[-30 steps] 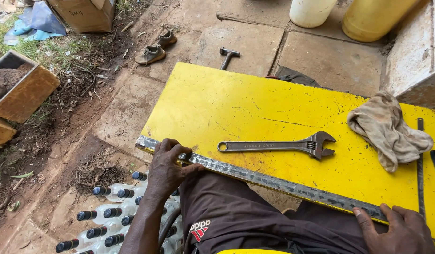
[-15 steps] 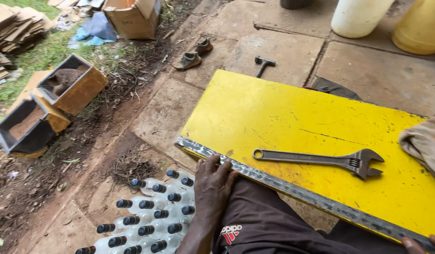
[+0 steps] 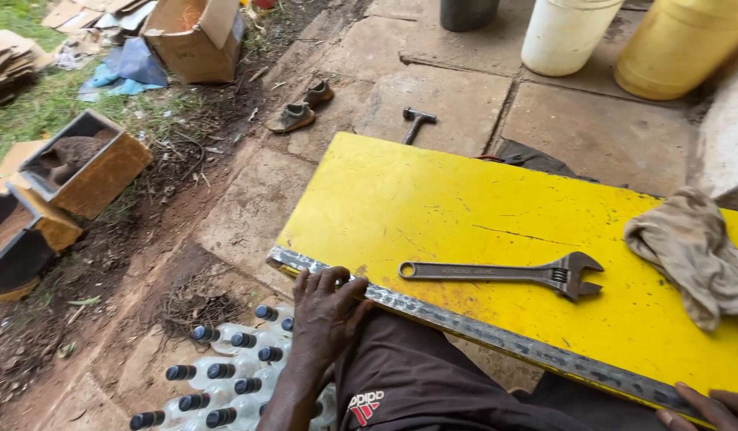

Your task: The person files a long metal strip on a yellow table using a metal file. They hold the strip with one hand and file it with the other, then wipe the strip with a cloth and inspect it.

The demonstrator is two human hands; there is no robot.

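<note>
- Against the frame half a second ago, our view has swung right: the crumpled beige rag shows almost whole again at 3 o'clock, and the white plastic bucket and yellow plastic drum fill the 1 o'clock corner.
- Our left hand has stayed on the near edge of the yellow painted board surface.
- That hand is loosely curled, fingers bent over the grey metal strip that runs along the board's edge, touching it at 7 o'clock.
- Our right hand shows only fingertips at 5 o'clock on the same strip; we cannot tell how far it is open.
- The grey steel adjustable wrench lies flat on the surface, untouched, near our left hand at its 2 o'clock.
- Capped clear bottles lie on the ground at 7 o'clock.
</note>
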